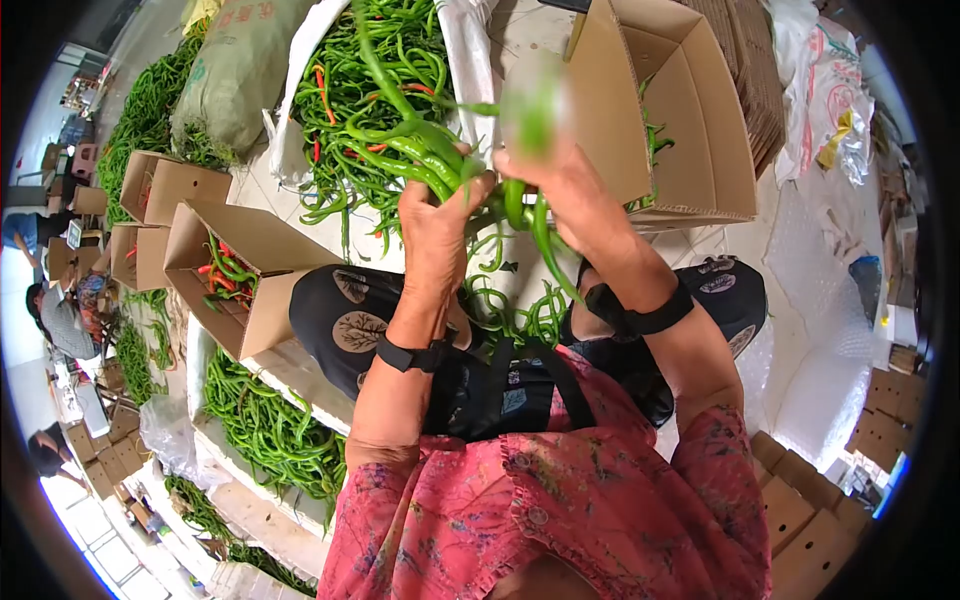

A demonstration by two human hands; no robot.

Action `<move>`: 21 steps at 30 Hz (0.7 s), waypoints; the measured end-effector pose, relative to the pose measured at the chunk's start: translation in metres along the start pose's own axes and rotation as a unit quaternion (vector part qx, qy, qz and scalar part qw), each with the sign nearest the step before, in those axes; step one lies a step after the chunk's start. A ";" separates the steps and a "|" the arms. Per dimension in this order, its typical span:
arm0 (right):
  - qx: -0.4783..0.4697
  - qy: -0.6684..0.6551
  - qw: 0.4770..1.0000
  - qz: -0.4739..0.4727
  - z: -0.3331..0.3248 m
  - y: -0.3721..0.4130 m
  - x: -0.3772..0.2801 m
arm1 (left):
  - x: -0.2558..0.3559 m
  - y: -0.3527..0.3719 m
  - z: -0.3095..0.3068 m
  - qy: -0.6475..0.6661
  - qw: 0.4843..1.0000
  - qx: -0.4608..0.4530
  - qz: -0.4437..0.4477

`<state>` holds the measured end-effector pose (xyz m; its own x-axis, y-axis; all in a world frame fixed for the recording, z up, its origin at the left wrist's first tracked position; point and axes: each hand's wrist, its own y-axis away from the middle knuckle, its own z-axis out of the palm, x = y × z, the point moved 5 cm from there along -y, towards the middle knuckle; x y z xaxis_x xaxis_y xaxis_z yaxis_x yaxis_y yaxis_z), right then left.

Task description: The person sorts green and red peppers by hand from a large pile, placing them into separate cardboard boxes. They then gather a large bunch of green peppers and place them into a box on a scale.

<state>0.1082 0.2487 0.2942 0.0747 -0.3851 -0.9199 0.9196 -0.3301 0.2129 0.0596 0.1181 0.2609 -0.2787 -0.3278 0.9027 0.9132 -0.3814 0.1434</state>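
Note:
My left hand (437,222) is closed around a bunch of long green chili peppers (415,150), whose tips point up and to the left. Close beside it, my right hand (560,185) is closed on green chili peppers (545,240) that hang down below the fingers. A blurred patch hides part of that hand's fingertips. Just beyond my hands, a white sack (463,45) lies open, full of green chilies (390,35) with a few red ones among them. Between my knees, more green chilies (520,312) lie on the floor.
At the right stands an open cardboard box (700,120) with a few green chilies inside. Another box (255,265) at my left knee holds red and green chilies. Green chilies (265,425) are heaped at lower left. A full sack (235,80) stands behind. People work at far left.

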 end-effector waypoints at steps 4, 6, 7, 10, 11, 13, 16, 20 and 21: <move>-0.021 -0.138 0.989 0.048 -0.026 -0.027 0.023 | 0.007 0.003 -0.003 -0.079 0.996 0.017 0.048; -0.015 -0.170 0.984 0.048 -0.027 -0.031 0.028 | 0.007 0.002 -0.003 -0.194 0.976 0.032 0.094; 0.008 -0.170 0.985 0.008 -0.025 -0.029 0.025 | 0.007 0.002 -0.004 -0.198 0.972 0.050 0.117; 0.054 -0.134 0.986 -0.078 -0.030 -0.026 -0.005 | 0.003 -0.009 -0.022 -0.100 0.986 0.108 0.074; 0.042 -0.138 0.983 -0.110 -0.039 -0.028 -0.020 | -0.002 -0.011 -0.031 -0.063 0.989 0.121 0.063; -0.002 -0.219 0.968 -0.118 -0.060 -0.038 -0.033 | -0.006 -0.017 -0.046 0.024 0.992 0.118 0.025; -0.146 -0.343 0.928 -0.024 -0.072 -0.038 -0.026 | -0.011 -0.018 -0.047 0.164 0.983 0.076 -0.021; -0.065 -0.377 0.924 0.021 -0.076 -0.028 -0.017 | -0.009 -0.012 -0.037 0.211 0.977 0.004 -0.026; -0.046 -0.378 0.925 0.016 -0.076 -0.025 -0.022 | -0.008 -0.010 -0.037 0.212 0.977 0.000 -0.026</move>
<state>0.1132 0.3306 0.2843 -0.1558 -0.8973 -0.4130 0.9531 -0.2464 0.1758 0.0414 0.0926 0.2369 -0.4233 -0.6366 0.6446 0.8942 -0.4079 0.1843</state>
